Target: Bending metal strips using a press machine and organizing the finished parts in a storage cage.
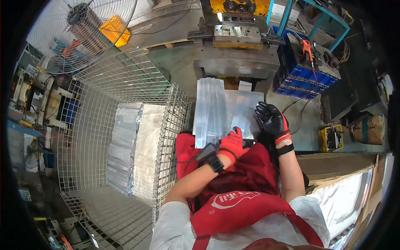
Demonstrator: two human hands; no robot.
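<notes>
Several thin, shiny metal strips [210, 108] lie side by side in front of me, with a wider metal sheet [246, 109] to their right. At their near edge is my left hand [232, 145], in a red glove. Its thumb stands apart from the other fingers, which are partly hidden, and I see nothing held in it. My right hand [270, 120], in a red glove with a black palm, is raised beside the sheet's right edge. Its palm faces up with fingers loosely bent and apart, holding nothing visible.
A wire mesh basket [171, 125] on the left holds stacked metal strips [124, 143]. Ahead stands a press with a metal die [237, 33]. Blue crates [306, 81] with an orange-handled tool [307, 50] are at right. A large fan [79, 29] stands far left.
</notes>
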